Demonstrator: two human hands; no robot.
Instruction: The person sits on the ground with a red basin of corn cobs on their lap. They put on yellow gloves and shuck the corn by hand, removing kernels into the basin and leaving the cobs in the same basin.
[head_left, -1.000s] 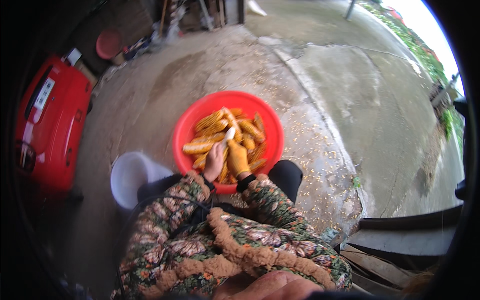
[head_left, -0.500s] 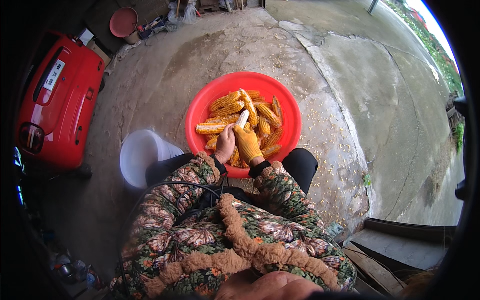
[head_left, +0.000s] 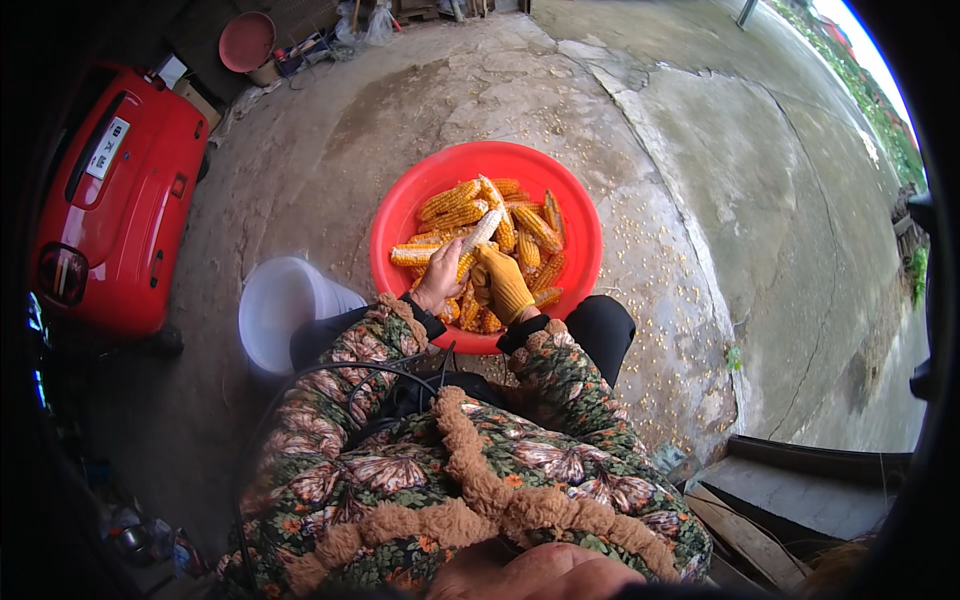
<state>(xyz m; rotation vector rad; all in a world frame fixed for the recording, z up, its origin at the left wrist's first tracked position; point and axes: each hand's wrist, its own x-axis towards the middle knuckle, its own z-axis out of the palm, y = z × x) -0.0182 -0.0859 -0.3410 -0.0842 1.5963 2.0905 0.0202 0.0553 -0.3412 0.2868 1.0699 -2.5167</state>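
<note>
Over a red plastic basin (head_left: 588, 255), my bare left hand (head_left: 437, 278) grips a corn cob (head_left: 482, 231) that points up and slightly right. Its upper part is pale and stripped of kernels, while yellow kernels remain lower down, near my fingers. My right hand (head_left: 505, 284), in a yellow knit glove, is closed against the cob's lower right side with curled fingers. Inside the basin, several yellow ears of corn (head_left: 540, 232) lie piled around and beneath my hands. The cob's lower end is partly hidden by my hands.
A white bucket (head_left: 272, 318) stands left of the basin, by my left knee. Loose kernels (head_left: 655, 300) are scattered on the concrete floor to the right. A red car (head_left: 125, 210) is parked at far left. A black cable (head_left: 300, 375) crosses my left sleeve.
My left hand has moved slightly left and down along the cob. My gloved right hand has turned and shifted right, and more of the cob now shows between my hands.
</note>
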